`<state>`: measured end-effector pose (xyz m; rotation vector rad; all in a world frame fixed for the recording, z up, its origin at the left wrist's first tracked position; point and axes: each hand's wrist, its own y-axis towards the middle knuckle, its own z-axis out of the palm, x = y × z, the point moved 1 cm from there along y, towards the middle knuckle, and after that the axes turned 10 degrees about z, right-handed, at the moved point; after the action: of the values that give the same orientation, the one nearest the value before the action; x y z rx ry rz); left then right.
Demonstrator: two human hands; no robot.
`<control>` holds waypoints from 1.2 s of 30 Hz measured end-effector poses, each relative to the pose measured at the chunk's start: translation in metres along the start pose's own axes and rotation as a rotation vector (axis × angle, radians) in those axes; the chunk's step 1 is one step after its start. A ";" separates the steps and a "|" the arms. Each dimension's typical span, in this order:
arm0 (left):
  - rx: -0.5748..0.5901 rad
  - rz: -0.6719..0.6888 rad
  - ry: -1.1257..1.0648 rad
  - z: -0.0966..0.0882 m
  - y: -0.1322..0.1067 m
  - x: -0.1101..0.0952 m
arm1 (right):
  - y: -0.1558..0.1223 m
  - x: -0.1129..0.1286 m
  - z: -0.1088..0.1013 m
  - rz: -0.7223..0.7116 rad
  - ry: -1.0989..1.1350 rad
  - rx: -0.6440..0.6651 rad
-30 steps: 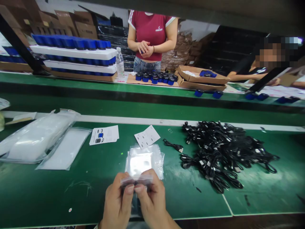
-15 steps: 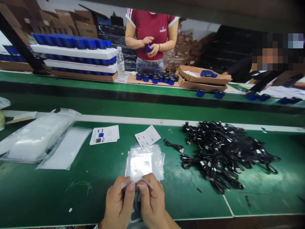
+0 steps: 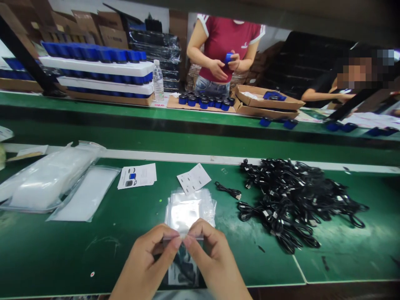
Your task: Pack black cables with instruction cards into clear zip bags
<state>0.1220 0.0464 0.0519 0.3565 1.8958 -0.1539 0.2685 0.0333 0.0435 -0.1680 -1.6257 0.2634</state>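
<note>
My left hand (image 3: 146, 264) and my right hand (image 3: 215, 262) meet low in the middle, both pinching the top edge of a small clear zip bag (image 3: 183, 266) with a dark coiled cable inside. The bag hangs between my hands above the green table. Just beyond my fingertips lies a stack of empty clear bags (image 3: 190, 210). A large heap of black cables (image 3: 293, 200) is on my right, with a single coiled cable (image 3: 228, 191) lying apart from it.
White cards (image 3: 193, 178) and printed leaflets (image 3: 137, 176) lie past the bags. Big packs of plastic bags (image 3: 50, 179) sit at left. Across the belt, a person in a red shirt (image 3: 229, 46) holds a blue part over trays of blue parts (image 3: 204, 101); another person sits at right.
My hands have come forward and spread slightly, holding the bag lower and more in view. The person in the red shirt has stepped to the right and raised a blue part.
</note>
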 end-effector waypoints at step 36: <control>0.121 -0.072 0.084 -0.011 -0.005 0.003 | -0.007 0.003 -0.012 -0.084 -0.246 0.044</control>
<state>0.1093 0.0451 0.0524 0.3818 1.9879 -0.3064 0.2805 0.0286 0.0493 -0.0341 -1.8645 0.2622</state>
